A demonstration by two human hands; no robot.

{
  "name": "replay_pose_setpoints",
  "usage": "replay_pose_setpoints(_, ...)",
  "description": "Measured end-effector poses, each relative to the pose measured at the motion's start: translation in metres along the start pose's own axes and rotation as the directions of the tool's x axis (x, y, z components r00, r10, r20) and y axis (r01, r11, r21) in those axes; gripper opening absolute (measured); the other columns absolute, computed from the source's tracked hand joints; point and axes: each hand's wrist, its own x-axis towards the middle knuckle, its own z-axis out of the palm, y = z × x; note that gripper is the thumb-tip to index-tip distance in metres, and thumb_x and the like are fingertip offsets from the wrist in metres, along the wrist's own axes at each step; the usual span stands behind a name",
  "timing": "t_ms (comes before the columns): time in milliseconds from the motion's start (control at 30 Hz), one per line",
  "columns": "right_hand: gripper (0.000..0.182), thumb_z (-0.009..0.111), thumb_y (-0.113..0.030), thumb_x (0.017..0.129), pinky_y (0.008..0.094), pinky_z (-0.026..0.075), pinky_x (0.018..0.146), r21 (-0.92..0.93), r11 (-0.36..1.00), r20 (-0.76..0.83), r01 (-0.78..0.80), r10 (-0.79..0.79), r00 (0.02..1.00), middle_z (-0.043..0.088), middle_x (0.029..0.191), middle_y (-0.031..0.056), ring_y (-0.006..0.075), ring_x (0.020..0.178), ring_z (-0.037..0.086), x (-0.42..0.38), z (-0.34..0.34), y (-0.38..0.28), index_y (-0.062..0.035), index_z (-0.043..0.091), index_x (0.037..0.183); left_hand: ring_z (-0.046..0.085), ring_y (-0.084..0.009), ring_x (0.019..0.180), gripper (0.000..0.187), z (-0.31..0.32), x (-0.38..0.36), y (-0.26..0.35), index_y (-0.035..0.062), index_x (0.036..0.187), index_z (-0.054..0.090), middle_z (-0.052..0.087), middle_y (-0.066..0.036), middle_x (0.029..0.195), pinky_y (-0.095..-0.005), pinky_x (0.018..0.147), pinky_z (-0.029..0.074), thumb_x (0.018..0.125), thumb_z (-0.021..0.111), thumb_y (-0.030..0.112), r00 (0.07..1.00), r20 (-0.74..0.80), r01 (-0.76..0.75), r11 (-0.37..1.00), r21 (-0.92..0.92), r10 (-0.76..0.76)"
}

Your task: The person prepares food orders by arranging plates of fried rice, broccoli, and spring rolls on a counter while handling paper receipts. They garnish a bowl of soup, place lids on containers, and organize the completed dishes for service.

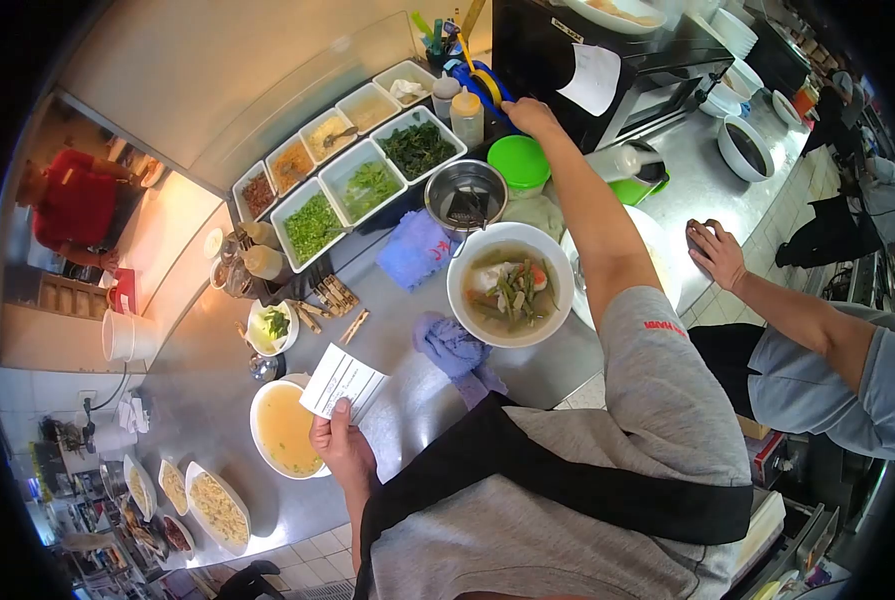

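Note:
Between thumb and fingers my left hand (pixel 345 445) pinches a white paper order slip (pixel 345 383) with printed lines. The slip overlaps the edge of a bowl of orange-yellow soup (pixel 285 428). My right arm stretches far across the counter. At its end my right hand (pixel 533 118) is closed at the edge of a blue tape dispenser (pixel 485 88) with a yellow ring; its fingertips are partly hidden. A white bowl of broth with green beans (pixel 512 290) stands below that arm. Nearby are a green-lidded tub (pixel 517 163) and a squeeze bottle (pixel 467 117).
White containers of chopped greens (pixel 310 222) and toppings line the back. A metal pot (pixel 464 197), blue cloth (pixel 414 250) and purple cloth (pixel 451 345) lie mid-counter. Oval dishes (pixel 217 508) stand lower left. A co-worker's hand (pixel 717 254) rests on the counter at right.

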Motion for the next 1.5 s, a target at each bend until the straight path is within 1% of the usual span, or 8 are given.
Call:
replay_pose_setpoints(233,0.017,0.065,-0.022,0.079,0.0336,0.045,0.074,0.697,0.708,0.186,-0.112,-0.029,0.982,0.064,0.088,0.005,0.0168,0.081,0.057,-0.005,-0.01,0.021,-0.009,0.068,0.089,0.06,-0.0144,0.092,0.02,-0.006,0.006,0.001,-0.0033,0.104,0.061,0.065,-0.01,0.101,-0.0267,0.087,0.043,0.085,0.055,0.001,1.0,-0.007,0.016,0.999,-0.032,-0.016)
replay_pose_setpoints(600,0.009,0.065,-0.017,0.076,0.0356,0.045,0.074,0.705,0.621,0.335,-0.343,0.134,0.933,0.061,0.082,0.0031,0.0198,0.081,0.056,-0.04,-0.028,0.038,-0.0105,0.065,0.083,0.059,-0.0156,0.096,0.022,-0.004,0.014,-0.004,-0.0033,0.107,0.06,0.064,-0.012,0.105,-0.028,0.089,0.042,0.085,0.055,0.0,0.997,0.068,0.023,0.999,-0.044,-0.02)
replay_pose_setpoints(800,0.018,0.059,-0.02,0.076,0.0414,0.05,0.07,-0.066,0.989,-0.207,0.132,-0.143,0.968,0.065,0.082,0.0179,0.0332,0.076,0.063,-0.021,0.0,0.058,-0.0028,0.065,0.077,0.058,-0.0159,0.097,0.022,0.016,0.022,-0.002,-0.0039,0.106,0.06,0.063,-0.012,0.105,-0.0284,0.09,0.041,0.085,0.056,0.0,0.983,0.178,0.04,0.999,0.011,-0.041)
replay_pose_setpoints(900,0.024,0.054,-0.023,0.079,0.0453,0.05,0.078,-0.343,0.892,-0.05,0.294,-0.33,0.943,0.064,0.09,0.0197,0.0364,0.091,0.061,-0.046,-0.031,0.032,-0.0044,0.066,0.086,0.056,-0.0127,0.094,0.022,0.025,0.033,0.005,-0.0037,0.105,0.06,0.063,-0.008,0.101,-0.0271,0.086,0.041,0.085,0.057,0.003,0.968,0.214,0.071,0.961,0.266,-0.131)
replay_pose_setpoints(1000,0.021,0.052,-0.022,0.082,0.0396,0.05,0.072,-0.297,0.737,0.152,0.607,-0.591,0.792,0.066,0.084,0.0127,0.0318,0.08,0.063,-0.118,-0.083,-0.039,-0.0058,0.065,0.084,0.054,-0.012,0.092,0.022,0.049,0.048,0.016,-0.0034,0.104,0.06,0.062,-0.006,0.099,-0.0253,0.083,0.041,0.083,0.056,0.004,0.91,0.354,-0.008,0.845,0.535,-0.215)
replay_pose_setpoints(1100,0.022,0.054,-0.022,0.084,0.0387,0.046,0.063,0.331,0.582,0.419,0.743,-0.796,0.437,0.061,0.074,0.0143,0.0319,0.07,0.059,-0.187,-0.096,-0.081,-0.0012,0.058,0.079,0.055,-0.0122,0.091,0.021,0.067,0.063,0.008,-0.0029,0.102,0.061,0.061,-0.006,0.099,-0.0256,0.083,0.042,0.081,0.055,0.002,0.822,0.524,-0.092,0.855,0.51,-0.224)
replay_pose_setpoints(1267,0.02,0.055,-0.022,0.083,0.038,0.044,0.06,0.373,0.257,0.555,0.892,-0.832,0.008,0.06,0.074,0.0114,0.0297,0.069,0.058,-0.252,-0.094,-0.113,-0.0022,0.058,0.078,0.056,-0.0117,0.091,0.025,0.089,0.061,0.01,-0.0021,0.104,0.06,0.06,-0.005,0.099,-0.0249,0.08,0.043,0.08,0.053,0.0,0.674,0.686,-0.099,0.887,0.45,-0.273)
replay_pose_setpoints(1500,0.027,0.063,-0.031,0.077,0.0384,0.046,0.063,0.3,0.44,0.6,0.846,-0.777,0.192,0.062,0.071,0.0113,0.0295,0.068,0.06,-0.272,-0.08,-0.103,-0.0037,0.062,0.079,0.055,-0.0108,0.092,0.031,0.076,0.044,0.003,-0.0014,0.108,0.058,0.061,-0.005,0.1,-0.0251,0.08,0.045,0.079,0.048,-0.003,0.616,0.688,0.036,0.886,0.462,-0.384)
